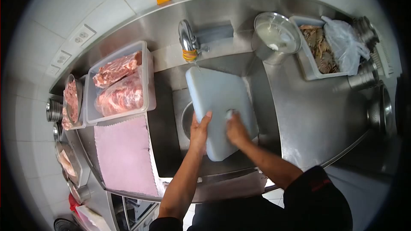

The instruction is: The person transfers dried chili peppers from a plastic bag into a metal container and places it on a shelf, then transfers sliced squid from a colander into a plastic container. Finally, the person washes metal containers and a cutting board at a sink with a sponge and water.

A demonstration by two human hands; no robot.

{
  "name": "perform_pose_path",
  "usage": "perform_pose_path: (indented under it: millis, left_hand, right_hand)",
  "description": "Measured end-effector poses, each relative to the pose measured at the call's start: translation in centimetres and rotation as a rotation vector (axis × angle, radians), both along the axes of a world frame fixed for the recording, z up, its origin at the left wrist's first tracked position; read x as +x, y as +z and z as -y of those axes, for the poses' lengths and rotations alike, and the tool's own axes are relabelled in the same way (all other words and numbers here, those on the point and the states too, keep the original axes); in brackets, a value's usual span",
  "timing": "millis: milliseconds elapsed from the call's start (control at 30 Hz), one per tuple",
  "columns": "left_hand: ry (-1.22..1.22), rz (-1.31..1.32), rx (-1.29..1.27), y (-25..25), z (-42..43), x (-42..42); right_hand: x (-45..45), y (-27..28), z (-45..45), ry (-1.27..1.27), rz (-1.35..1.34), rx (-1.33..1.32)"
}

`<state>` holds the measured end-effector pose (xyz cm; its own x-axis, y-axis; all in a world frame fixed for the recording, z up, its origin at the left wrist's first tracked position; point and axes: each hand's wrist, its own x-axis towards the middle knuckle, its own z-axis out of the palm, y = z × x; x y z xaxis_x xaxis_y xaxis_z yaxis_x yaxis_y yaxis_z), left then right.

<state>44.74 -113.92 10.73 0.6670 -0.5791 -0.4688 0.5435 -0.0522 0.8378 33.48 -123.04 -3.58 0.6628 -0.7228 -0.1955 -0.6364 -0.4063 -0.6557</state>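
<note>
A thick pale-blue cutting board (pixel 222 98) stands tilted in the steel sink, its top near the faucet (pixel 187 38). My left hand (pixel 199 132) is closed on the board's left edge, thumb on the front face. Against the board's face, right of its middle, is my right hand (pixel 236 129), blurred by motion. Its fingers are closed round a small silvery-grey scouring pad (pixel 231 112), mostly hidden by the hand. A thin trickle of water seems to fall from the faucet onto the board's top edge.
Left of the sink (pixel 165 145) stand a plastic tub (pixel 150 77) with raw meat and a pink cloth (pixel 124 154). A metal pot (pixel 267 51) and a tub (pixel 305 62) of shellfish with a plastic bag (pixel 344 45) sit at back right. A colander (pixel 381 109) is far right.
</note>
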Motion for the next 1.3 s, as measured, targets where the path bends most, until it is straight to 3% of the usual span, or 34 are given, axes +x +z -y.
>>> perform_pose_path:
  millis: [100,200,267,400,500,567,633,700,733,800,867,967,1033,1100,1167,1267,1300]
  left_hand:
    - [0.060,-0.042,0.074,-1.2,-0.4,-0.2]
    - [0.033,-0.080,0.079,-1.0,-0.8,-0.1]
    - [0.039,-0.024,0.073,-1.5,-1.2,-0.4]
    - [0.035,-0.041,0.069,-2.1,-1.9,0.0]
    - [0.065,0.045,0.045,-2.3,-2.0,0.0]
    - [0.048,-0.005,0.058,-2.9,-2.3,0.2]
    - [0.051,-0.028,0.081,-2.5,-2.1,0.7]
    - [0.084,-0.057,0.120,-1.8,-1.9,0.0]
    - [0.072,-0.054,0.061,-2.5,-1.9,0.1]
    - [0.070,-0.017,0.077,-3.4,-2.5,0.4]
    - [0.054,-0.011,0.018,-2.7,-2.3,0.0]
    - [0.047,0.004,-0.047,-3.9,-2.4,0.1]
    - [0.051,-0.015,0.050,-3.2,-2.4,-0.3]
    - [0.055,-0.017,0.097,-3.4,-2.6,0.0]
    - [0.059,-0.022,0.079,-4.6,-2.7,0.1]
    - [0.048,-0.080,-0.011,-3.8,-2.7,0.4]
    - [0.046,-0.066,0.012,-3.5,-2.9,0.3]
  right_hand:
    - [2.7,6.3,-2.0,0.043,0.319,-0.072]
    - [7.1,-2.1,4.2,0.022,0.463,-0.209]
    - [6.8,-7.2,9.2,-0.111,0.287,-0.046]
    - [0.6,-0.4,8.3,-0.160,-0.541,0.375]
    - [-0.4,-0.5,1.6,0.062,-0.472,0.116]
    - [1.2,3.6,-0.7,0.206,-0.386,-0.017]
    - [5.2,8.9,1.8,0.241,-0.314,0.026]
    - [8.6,2.6,6.8,0.015,-0.286,0.222]
    - [7.5,-0.9,8.4,0.020,-0.233,0.144]
    - [4.9,-1.8,8.4,0.024,-0.323,0.142]
    - [0.6,-0.5,4.9,0.069,-0.488,0.180]
    - [1.2,10.5,-0.7,0.296,-0.491,0.185]
    - [4.1,9.8,-1.7,0.303,0.065,-0.145]
    - [10.2,11.9,0.8,0.304,0.157,-0.190]
    - [15.7,8.0,5.5,0.305,0.166,-0.196]
    - [15.7,8.6,7.1,0.268,0.105,-0.102]
    - [14.2,8.4,5.4,0.292,0.263,-0.172]
